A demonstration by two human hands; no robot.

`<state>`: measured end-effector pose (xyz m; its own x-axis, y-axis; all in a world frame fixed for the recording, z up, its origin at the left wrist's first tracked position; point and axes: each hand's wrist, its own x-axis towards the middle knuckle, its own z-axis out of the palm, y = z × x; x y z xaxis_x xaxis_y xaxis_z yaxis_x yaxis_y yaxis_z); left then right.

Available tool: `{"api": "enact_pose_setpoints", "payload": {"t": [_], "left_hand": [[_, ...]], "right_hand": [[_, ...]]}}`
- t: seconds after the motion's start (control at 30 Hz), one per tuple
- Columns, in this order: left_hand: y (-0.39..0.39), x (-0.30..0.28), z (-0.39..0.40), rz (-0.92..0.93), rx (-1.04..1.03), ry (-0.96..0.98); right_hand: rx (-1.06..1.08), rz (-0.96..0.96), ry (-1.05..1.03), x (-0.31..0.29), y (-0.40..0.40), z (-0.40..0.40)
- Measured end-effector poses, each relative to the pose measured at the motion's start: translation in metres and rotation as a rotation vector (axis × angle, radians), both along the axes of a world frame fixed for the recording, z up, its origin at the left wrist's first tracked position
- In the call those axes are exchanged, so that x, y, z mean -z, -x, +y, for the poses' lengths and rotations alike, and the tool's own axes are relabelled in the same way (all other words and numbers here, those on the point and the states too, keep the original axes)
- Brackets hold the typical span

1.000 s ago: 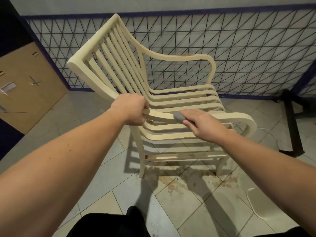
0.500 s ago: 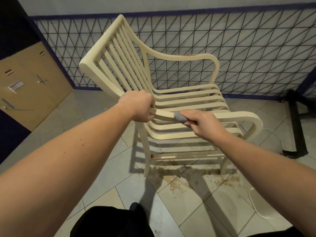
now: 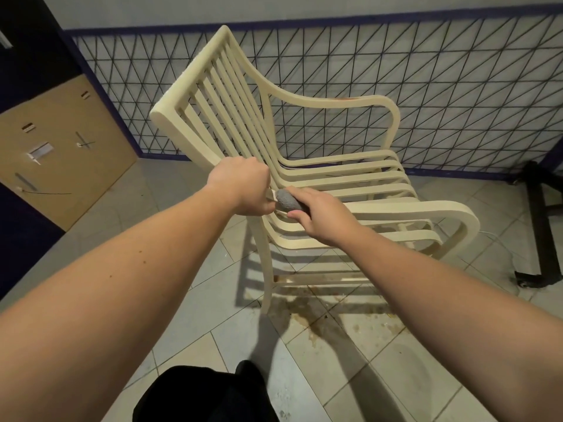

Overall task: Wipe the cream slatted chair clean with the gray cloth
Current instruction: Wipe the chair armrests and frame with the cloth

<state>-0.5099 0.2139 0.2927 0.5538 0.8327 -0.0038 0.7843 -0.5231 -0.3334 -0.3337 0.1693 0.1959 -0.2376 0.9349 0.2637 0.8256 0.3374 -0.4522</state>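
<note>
The left hand is curled tight around the chair, at the spot where the back meets the near armrest. It holds the chair steady. The chair looks tipped back, with its tall slatted back up above this hand and leaning away to the left.

Just to the right of that hand, almost touching it, is the cloth. It is gray and bunched into a small wad. It sits on the near armrest, right at the end by the chair's back.

The right hand pinches the cloth, with fingers on top and the thumb below, and presses it down on the armrest. The rest of the armrest runs off to the right of this hand and curls down at the front.

The step in hand looks like wiping the near armrest, at its back end. The next move is likely to slide the cloth to the right along the armrest, pressing firmly, while the left hand keeps its hold. The seat slats, past both hands, and the far armrest with its brown mark look like they still need a wipe.
</note>
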Motion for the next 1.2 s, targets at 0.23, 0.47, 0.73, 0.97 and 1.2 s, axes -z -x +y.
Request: {"api": "enact_pose_setpoints", "payload": {"t": [0.23,0.47,0.73,0.97,1.2], "left_hand": [[0.005,0.001,-0.003,0.039,0.034,-0.009],[0.000,-0.006,-0.006,0.070,0.015,0.052],[0.017,-0.039,-0.002,0.198,-0.010,0.056],[0.020,-0.043,-0.001,0.269,0.006,0.016],[0.019,-0.043,-0.005,0.216,0.008,0.009]], "right_hand": [[0.106,-0.231,-0.087,0.023,-0.034,-0.017],[0.136,-0.293,-0.039,0.018,-0.087,-0.035],[0.131,-0.312,-0.007,0.012,-0.095,-0.039],[-0.036,-0.216,-0.054,0.001,-0.014,-0.008],[-0.020,0.060,-0.097,-0.017,0.060,0.017]]}}
